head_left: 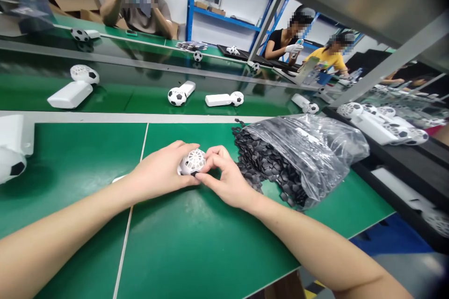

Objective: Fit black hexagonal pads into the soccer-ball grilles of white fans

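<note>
- The white ball (195, 161) is between the two hands, just above the green table (196, 243), near the middle of the view.
- Its side with the holes faces up, and a black patch shows low on its near edge.
- The left hand (163, 170) holds the ball from the left side, perhaps to keep it steady while the right hand (226, 175) works on it.
- A bit of white peeks out by the left wrist. It may be the ball's handle, but the arm hides most of it.
- Black bits (268, 161) spill from a clear bag (312, 145) just beside the right hand. The bag lies with its mouth this way, maybe so the bits are easy to reach.
- More balls with handles lie spread out on the shiny green strip (140, 98) behind the table, perhaps to leave room around each one.
- The left fingers are curved around the ball and closed on it, with the thumb on the near side.
- The right thumb and pointing finger are bent, their tips close together and touching the ball's right edge. I cannot tell if they pinch a black bit.
</note>
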`<state>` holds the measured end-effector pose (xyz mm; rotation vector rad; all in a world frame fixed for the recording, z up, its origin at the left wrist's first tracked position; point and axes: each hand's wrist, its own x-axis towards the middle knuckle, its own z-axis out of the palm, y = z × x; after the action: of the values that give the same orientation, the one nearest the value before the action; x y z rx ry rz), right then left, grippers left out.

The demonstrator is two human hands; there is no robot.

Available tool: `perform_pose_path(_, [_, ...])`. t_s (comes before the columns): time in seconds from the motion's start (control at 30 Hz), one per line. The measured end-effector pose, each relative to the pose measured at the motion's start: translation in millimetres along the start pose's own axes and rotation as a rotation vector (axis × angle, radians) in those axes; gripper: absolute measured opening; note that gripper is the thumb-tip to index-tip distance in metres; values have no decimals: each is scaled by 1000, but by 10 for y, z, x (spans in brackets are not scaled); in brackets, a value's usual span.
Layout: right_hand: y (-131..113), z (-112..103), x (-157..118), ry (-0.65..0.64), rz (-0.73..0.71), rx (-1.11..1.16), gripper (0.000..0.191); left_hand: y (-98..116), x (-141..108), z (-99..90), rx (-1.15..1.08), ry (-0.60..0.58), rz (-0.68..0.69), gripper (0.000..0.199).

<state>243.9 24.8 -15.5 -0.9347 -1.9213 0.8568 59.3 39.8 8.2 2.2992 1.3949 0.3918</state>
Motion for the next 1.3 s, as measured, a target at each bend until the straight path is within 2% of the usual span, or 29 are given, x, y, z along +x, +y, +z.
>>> perform_pose_path(0.1, [1, 17, 7, 14, 101, 38, 20, 20, 14, 1, -21, 7, -7, 60])
perform_pose_path(0.2, [3, 38, 31, -11, 209, 179, 28, 65, 11, -9, -13, 12, -34, 52])
perform_pose_path(0.3, [-7, -56, 83, -62, 217, 195, 28, 91, -16, -23, 17, 16, -23, 49])
perform_pose_path(0.37, [-20, -228, 128, -121, 192, 49, 23, 78, -38, -30, 30, -20, 6, 53])
perform_pose_path(0.43, [-30, -445, 162, -160, 195, -233, 14, 44, -53, -30, 44, -56, 38, 58])
perform_pose_path(0.5, [-26, -624, 175, -183, 263, -541, 10, 8, -58, -25, 79, -70, 69, 59])
perform_pose_path(0.57, [-10, -706, 168, -242, 342, -722, 12, -14, -53, -15, 145, -52, 118, 57])
perform_pose_path(0.67, [15, -672, 154, -314, 376, -796, 12, -16, -42, 6, 244, -6, 206, 62])
perform_pose_path(0.8, [16, -608, 164, -334, 340, -777, 9, -26, -27, 14, 292, 46, 258, 60])
perform_pose_path(1.13, [20, -680, 181, -290, 243, -625, 16, -108, 15, -47, 263, -6, 281, 59])
perform_pose_path(1.3, [-123, -592, 146, -218, -17, -390, 19, -144, 12, 23, 250, 80, 195, 54])
